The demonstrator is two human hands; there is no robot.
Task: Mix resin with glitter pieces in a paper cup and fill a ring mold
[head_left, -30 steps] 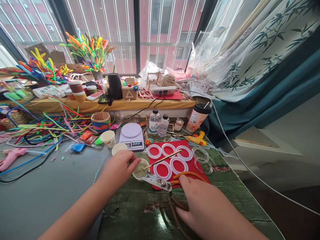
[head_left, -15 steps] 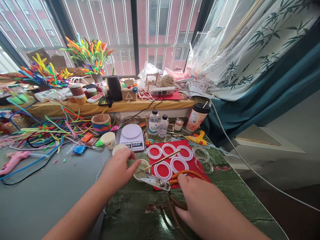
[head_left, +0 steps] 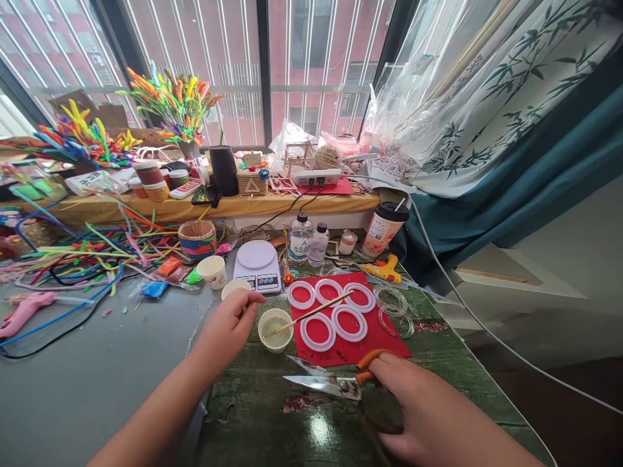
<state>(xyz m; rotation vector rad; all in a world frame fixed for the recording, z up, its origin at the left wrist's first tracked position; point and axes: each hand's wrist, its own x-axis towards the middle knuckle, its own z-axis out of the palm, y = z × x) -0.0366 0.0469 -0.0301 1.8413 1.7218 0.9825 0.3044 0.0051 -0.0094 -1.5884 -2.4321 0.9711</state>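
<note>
Orange-handled scissors (head_left: 335,384) are held in my right hand (head_left: 418,402), their blades parted and pointing left over the green table. My left hand (head_left: 231,324) is closed, thumb against the fingers, just left of a paper cup (head_left: 275,347); what it pinches, if anything, is too small to make out. That cup holds cloudy liquid, and a wooden stick (head_left: 318,310) leans out of it to the right. Several pale ring molds (head_left: 349,323) lie on a red sheet (head_left: 384,337). Behind my left hand, another cup (head_left: 236,286) is partly hidden.
A white scale (head_left: 256,264), two bottles (head_left: 298,241), a yellow glue gun (head_left: 387,269) and a lidded drink cup (head_left: 383,230) stand farther back. Clear rings (head_left: 393,301) lie right of the molds. Colourful pipe cleaners (head_left: 87,250) and a pink glue gun (head_left: 29,311) are at left.
My right hand has moved right and toward me with the scissors, away from the cup. My left hand has drawn back slightly from the cup, its thumb now against the fingers.
</note>
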